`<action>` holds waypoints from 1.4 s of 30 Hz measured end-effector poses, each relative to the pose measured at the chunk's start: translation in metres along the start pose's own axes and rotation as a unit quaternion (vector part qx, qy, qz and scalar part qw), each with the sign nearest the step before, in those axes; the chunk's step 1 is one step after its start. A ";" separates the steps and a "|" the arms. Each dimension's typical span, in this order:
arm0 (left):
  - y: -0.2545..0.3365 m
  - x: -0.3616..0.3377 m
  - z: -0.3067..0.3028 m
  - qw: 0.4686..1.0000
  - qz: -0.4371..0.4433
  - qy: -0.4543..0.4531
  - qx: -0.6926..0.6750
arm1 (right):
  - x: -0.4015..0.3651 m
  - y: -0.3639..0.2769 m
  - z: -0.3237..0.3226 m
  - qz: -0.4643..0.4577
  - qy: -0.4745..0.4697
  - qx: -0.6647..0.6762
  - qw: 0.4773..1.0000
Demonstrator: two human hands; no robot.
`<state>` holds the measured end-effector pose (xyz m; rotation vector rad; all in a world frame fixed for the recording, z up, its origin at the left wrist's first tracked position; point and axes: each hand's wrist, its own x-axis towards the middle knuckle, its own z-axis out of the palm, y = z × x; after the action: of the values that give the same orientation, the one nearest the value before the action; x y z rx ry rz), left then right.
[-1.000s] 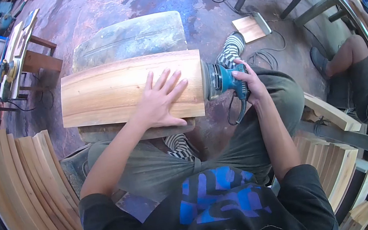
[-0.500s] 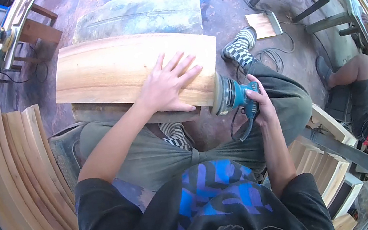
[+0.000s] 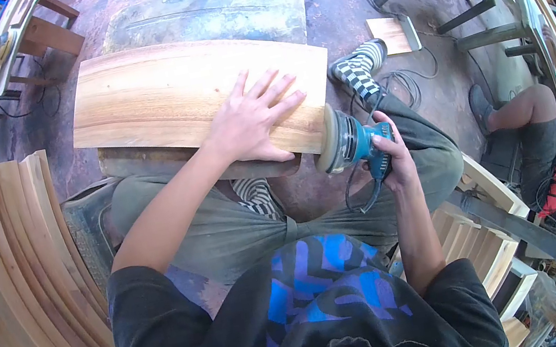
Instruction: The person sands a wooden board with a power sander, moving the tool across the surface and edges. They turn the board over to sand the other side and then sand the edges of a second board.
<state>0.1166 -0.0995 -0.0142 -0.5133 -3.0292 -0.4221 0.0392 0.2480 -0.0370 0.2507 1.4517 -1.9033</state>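
Note:
A wide wooden board (image 3: 153, 95) lies across a low support in front of my knees. My left hand (image 3: 250, 120) rests flat on the board's right part, fingers spread. In my right hand (image 3: 395, 153) is a teal orbital sander (image 3: 361, 144), gripped by its body with the cord trailing below. The sander is turned on its side, its round pad against the board's right end near the front corner.
Stacked wooden boards (image 3: 25, 255) stand at my left, more wood pieces (image 3: 480, 242) at my right. A small board (image 3: 389, 35) and coiled cord (image 3: 406, 88) lie on the floor beyond my checkered shoe (image 3: 358, 71). Another person's leg (image 3: 524, 111) is at far right.
The view has shifted slightly, so the board and the stack appear a little more to the left. My left hand stays flat on the board and the sander stays at its right end.

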 end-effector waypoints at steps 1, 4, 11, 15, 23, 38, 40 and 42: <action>0.000 0.000 0.000 1.000 0.000 0.001 0.000 | 0.000 0.003 -0.001 -0.003 0.002 0.003 1.000; 0.000 0.000 -0.002 1.000 -0.005 -0.011 0.003 | 0.001 0.005 -0.002 -0.005 0.001 0.007 1.000; 0.001 0.002 -0.004 1.000 -0.004 -0.019 0.000 | -0.002 0.004 0.002 0.000 0.011 0.021 1.000; 0.000 0.003 -0.002 1.000 -0.005 -0.022 -0.003 | 0.005 0.012 -0.002 -0.034 0.015 0.000 0.999; 0.000 0.006 -0.005 0.999 -0.003 -0.035 0.003 | 0.011 0.005 0.007 -0.030 0.023 0.032 0.999; 0.008 0.018 -0.008 0.997 -0.004 -0.068 0.031 | 0.074 -0.008 0.000 -0.115 0.053 -0.001 0.992; 0.008 0.019 -0.006 0.996 0.004 -0.076 0.042 | 0.074 0.013 -0.008 -0.139 0.063 -0.030 0.988; 0.008 0.019 -0.002 0.996 -0.009 -0.072 0.041 | 0.060 0.021 -0.007 -0.134 0.073 -0.039 0.988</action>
<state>0.1008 -0.0871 -0.0083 -0.5339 -3.1758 -0.2695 0.0068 0.2264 -0.0882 0.1666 1.7263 -2.0699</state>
